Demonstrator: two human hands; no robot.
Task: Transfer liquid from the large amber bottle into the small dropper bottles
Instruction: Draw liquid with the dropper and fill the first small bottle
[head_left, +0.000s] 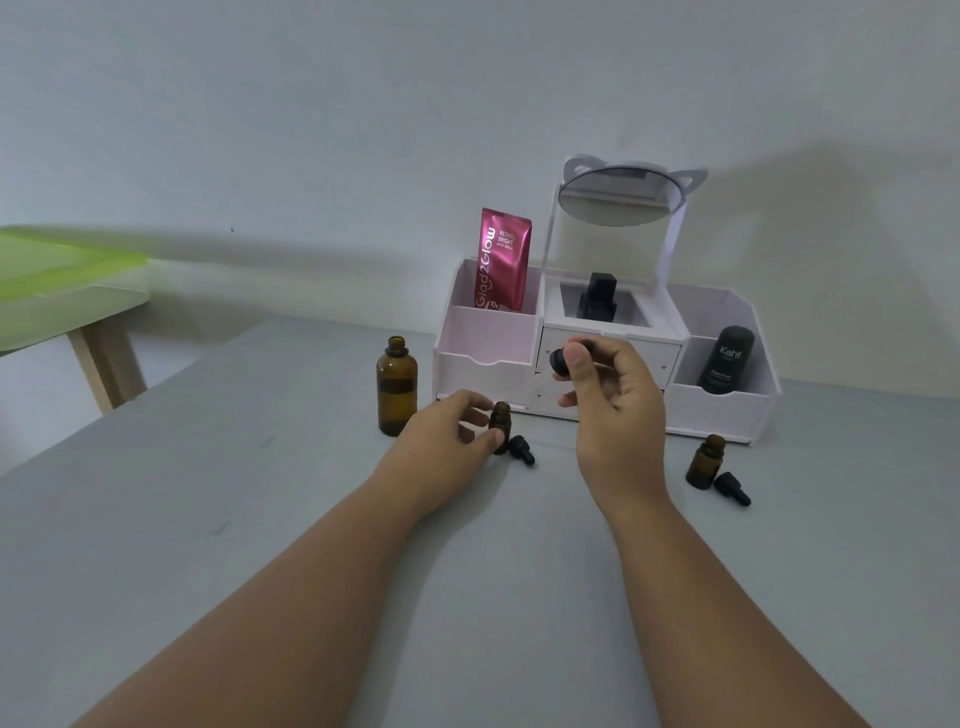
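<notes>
The large amber bottle (396, 387) stands uncapped on the grey table, left of centre. Just to its right, my left hand (447, 434) grips a small amber dropper bottle (501, 422) that stands upright with an open neck. A black dropper cap (521, 449) lies on the table right beside that bottle. My right hand (610, 402) is raised above the table and pinches a black cap (561, 359) between thumb and fingers. Farther right a second small amber bottle (705, 462) stands open, with its black dropper cap (731, 488) lying next to it.
A white cosmetics organiser (717, 410) with a round mirror (615, 197) stands at the back against the wall. It holds a pink sachet (503, 260), a black bottle (598, 299) and a dark tube (725, 359). A green-topped table (57, 291) is at the far left.
</notes>
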